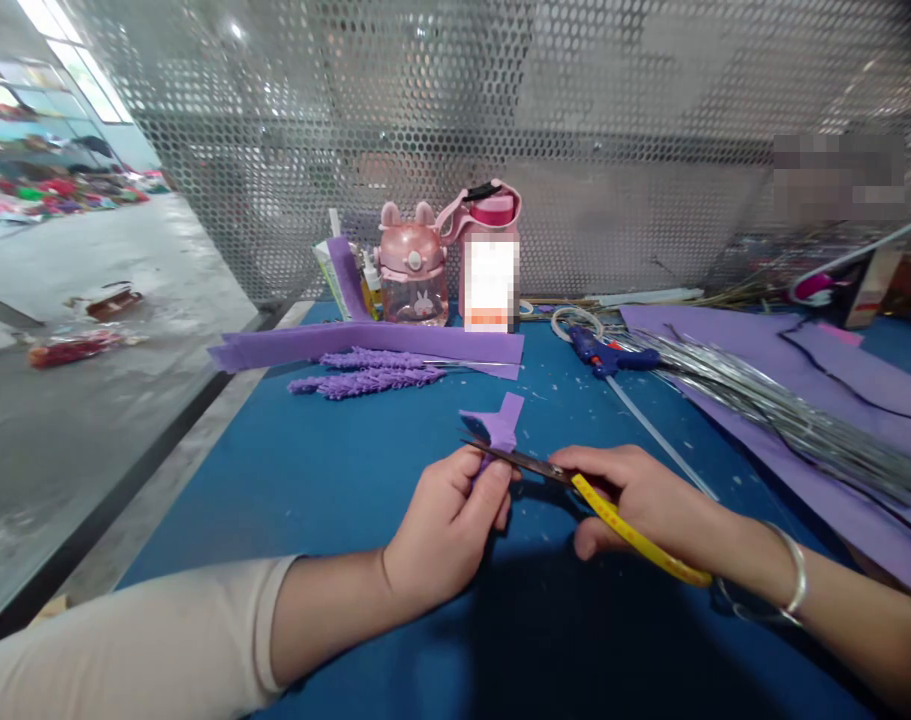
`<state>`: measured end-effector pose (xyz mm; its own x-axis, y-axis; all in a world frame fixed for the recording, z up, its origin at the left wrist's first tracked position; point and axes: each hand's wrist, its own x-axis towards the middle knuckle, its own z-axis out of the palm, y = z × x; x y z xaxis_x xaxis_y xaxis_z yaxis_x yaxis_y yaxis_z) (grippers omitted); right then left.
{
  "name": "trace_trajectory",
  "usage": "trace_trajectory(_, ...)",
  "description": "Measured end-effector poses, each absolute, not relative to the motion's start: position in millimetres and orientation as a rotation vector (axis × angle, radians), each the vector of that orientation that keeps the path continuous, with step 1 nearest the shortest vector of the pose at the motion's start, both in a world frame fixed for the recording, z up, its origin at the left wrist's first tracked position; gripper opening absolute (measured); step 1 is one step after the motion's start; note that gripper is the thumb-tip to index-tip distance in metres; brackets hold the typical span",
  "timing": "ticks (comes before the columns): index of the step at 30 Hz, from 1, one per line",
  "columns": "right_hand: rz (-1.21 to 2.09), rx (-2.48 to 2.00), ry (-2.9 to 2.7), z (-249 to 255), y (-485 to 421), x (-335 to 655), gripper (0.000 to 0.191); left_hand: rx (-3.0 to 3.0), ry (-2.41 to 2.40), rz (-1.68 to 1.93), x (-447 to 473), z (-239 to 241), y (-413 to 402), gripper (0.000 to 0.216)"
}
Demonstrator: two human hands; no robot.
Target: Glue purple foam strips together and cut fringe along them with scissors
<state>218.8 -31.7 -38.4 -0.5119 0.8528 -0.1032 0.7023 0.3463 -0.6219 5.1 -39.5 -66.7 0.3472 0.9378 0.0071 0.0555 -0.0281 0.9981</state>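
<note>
My left hand [444, 525] pinches a small folded strip of purple foam [498, 423] and holds it up over the blue table [327, 480]. My right hand [639, 500] grips scissors [530, 462] with yellow handles; their blades meet the strip just above my left thumb. A silver bangle [792, 575] sits on my right wrist.
A long purple foam strip [365, 345] and fringed purple pieces [369, 380] lie further back. Behind them stand two pink bottles [414, 265]. A blue glue gun [605, 352], silver wires [770, 405] and purple sheets [837, 380] fill the right side. A perforated metal screen [575, 130] backs the table.
</note>
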Motion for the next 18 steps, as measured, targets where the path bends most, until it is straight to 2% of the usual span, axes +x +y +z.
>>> trace_trajectory(8,0.988,-1.407,-2.325,-37,-32,218,0.047,1.331,0.896,0.894,5,-66,-38,0.028)
trace_trajectory(13,1.041,-1.456,-2.321,-21,-35,216,0.062,1.294,0.902,0.929,7,-65,-37,0.028)
trace_trajectory(18,1.018,-1.48,-2.345,-16,-36,215,0.064,1.307,0.933,0.972,7,-65,-38,0.027)
